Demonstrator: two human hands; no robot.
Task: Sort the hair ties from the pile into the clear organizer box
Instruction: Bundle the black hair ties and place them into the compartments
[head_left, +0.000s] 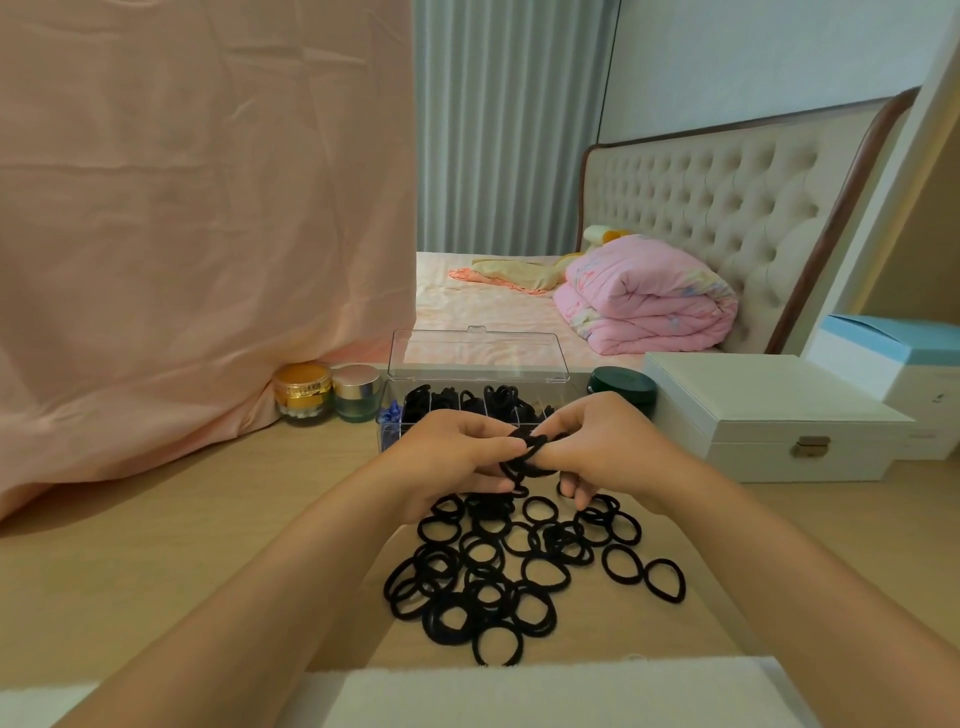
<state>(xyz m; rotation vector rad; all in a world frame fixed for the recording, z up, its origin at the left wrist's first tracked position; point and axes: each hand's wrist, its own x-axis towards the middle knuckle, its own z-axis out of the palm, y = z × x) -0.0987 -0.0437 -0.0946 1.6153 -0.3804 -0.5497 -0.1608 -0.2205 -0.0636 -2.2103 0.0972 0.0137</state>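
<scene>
A pile of several black hair ties (519, 566) lies loose on the wooden table in front of me. Above its far edge my left hand (452, 452) and my right hand (608, 441) meet, both pinching a small bunch of black hair ties (530, 452) between the fingertips. Just behind the hands stands the clear organizer box (395, 405), its lid (478, 353) raised. Its compartments hold black ties, and something blue sits in the left end. The hands hide the box's front part.
A gold jar (304, 392) and a green glass jar (357, 392) stand left of the box, a dark green tin (623, 389) to its right. A white latched case (769, 415) sits at right. Pink cloth (182, 234) hangs at left. A white towel (519, 696) lies at the table's near edge.
</scene>
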